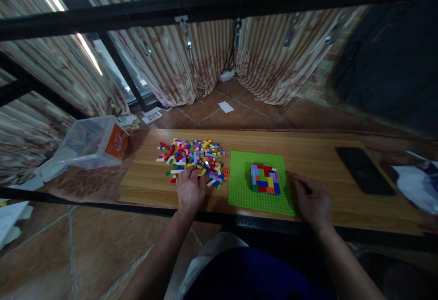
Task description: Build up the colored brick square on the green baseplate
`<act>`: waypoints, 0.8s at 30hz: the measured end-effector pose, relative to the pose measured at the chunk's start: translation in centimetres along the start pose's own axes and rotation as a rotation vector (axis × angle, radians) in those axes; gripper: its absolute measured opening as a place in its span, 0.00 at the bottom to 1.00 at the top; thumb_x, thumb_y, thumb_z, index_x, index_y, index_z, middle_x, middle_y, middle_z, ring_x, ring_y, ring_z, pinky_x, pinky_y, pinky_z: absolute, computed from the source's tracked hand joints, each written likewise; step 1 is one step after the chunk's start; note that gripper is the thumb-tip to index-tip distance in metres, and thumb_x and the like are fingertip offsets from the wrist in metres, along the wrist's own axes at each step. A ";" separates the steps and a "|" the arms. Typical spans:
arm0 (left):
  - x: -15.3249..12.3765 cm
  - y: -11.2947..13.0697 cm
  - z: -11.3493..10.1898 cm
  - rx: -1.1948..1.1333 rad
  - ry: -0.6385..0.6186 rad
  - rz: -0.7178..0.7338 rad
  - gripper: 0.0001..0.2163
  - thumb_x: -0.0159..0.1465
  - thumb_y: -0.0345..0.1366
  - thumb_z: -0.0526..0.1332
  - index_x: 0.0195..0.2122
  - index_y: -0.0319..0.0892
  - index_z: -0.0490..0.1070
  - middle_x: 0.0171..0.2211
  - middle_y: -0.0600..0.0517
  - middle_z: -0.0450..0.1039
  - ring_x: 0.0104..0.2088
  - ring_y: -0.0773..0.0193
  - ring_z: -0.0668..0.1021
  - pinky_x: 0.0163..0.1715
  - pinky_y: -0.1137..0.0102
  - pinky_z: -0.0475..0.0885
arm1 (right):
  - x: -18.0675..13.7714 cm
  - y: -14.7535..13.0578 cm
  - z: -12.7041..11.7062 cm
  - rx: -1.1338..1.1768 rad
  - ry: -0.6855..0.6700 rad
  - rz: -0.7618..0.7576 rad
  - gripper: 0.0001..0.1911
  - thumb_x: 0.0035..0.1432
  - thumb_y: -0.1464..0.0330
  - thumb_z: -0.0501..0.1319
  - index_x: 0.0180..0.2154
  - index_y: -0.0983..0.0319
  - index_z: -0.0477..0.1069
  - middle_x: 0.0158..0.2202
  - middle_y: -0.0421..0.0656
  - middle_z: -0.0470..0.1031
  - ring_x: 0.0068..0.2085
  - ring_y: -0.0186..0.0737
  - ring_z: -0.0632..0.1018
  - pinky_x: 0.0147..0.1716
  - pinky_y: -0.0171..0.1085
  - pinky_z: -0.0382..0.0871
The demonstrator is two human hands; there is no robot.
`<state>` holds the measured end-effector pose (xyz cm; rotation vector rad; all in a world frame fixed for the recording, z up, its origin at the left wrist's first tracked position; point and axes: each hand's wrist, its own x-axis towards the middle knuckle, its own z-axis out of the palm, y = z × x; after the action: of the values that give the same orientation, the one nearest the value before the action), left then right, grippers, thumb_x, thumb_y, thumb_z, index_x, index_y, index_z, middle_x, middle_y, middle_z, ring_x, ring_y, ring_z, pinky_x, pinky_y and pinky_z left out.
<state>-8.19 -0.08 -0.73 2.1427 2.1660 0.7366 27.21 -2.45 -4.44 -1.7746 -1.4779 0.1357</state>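
My left hand (190, 191) is at the near edge of a heap of loose toy bricks (195, 152), its fingers bent down among them. Whatever lies under those fingertips is hidden. Right of the heap is a green studded baseplate (239, 195), flat on the table. A block of multicoloured bricks (265, 184) stands on it, built as a closed ring around an opening. Beside the plate's right edge rests my right hand (313, 199), fingers curled in, with no brick showing in it.
The bricks lie on a long wooden table (315, 154). A dark phone-like slab (364, 171) lies at its right, near a crumpled white and blue item (415, 186). Left of the table is a clear plastic bin (92, 142) with an orange label. A black rail (212, 10) crosses above.
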 end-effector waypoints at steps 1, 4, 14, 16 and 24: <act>0.0 -0.1 0.0 -0.013 0.012 0.007 0.10 0.61 0.32 0.57 0.41 0.41 0.74 0.45 0.42 0.73 0.47 0.48 0.74 0.49 0.54 0.68 | 0.0 0.0 0.0 -0.002 -0.002 0.000 0.18 0.61 0.55 0.55 0.38 0.60 0.78 0.38 0.49 0.80 0.42 0.49 0.77 0.45 0.49 0.70; 0.1 -0.1 -0.3 -0.086 0.058 0.035 0.09 0.62 0.32 0.56 0.41 0.40 0.74 0.44 0.42 0.73 0.48 0.49 0.74 0.50 0.54 0.69 | 0.1 0.1 0.1 0.001 -0.011 0.007 0.19 0.61 0.55 0.55 0.38 0.61 0.78 0.38 0.49 0.80 0.41 0.49 0.77 0.44 0.49 0.70; -3.1 4.5 -2.6 -0.592 -0.131 0.132 0.07 0.65 0.34 0.55 0.42 0.45 0.70 0.42 0.48 0.75 0.44 0.61 0.78 0.45 0.66 0.74 | -1.7 -8.8 -1.8 0.308 -0.104 0.087 0.14 0.60 0.57 0.59 0.41 0.57 0.77 0.41 0.47 0.79 0.41 0.44 0.77 0.44 0.44 0.72; -4.2 5.9 -2.7 -0.673 -0.235 0.147 0.06 0.64 0.34 0.57 0.39 0.45 0.71 0.41 0.48 0.75 0.43 0.61 0.78 0.43 0.67 0.75 | -3.2 -12.1 -1.8 0.439 -0.334 0.058 0.14 0.61 0.59 0.59 0.46 0.55 0.76 0.41 0.45 0.79 0.40 0.41 0.78 0.42 0.41 0.73; -5.8 7.6 -3.1 -0.954 -0.478 -0.005 0.06 0.60 0.37 0.60 0.35 0.45 0.75 0.38 0.49 0.77 0.39 0.61 0.79 0.40 0.67 0.76 | -6.8 -14.6 -0.7 0.750 -0.551 0.248 0.10 0.61 0.61 0.60 0.41 0.55 0.78 0.38 0.41 0.80 0.40 0.39 0.79 0.41 0.38 0.73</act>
<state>-1.62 -6.89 2.68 1.5642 1.1978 0.8835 14.11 -8.78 2.49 -1.3178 -1.2914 1.2193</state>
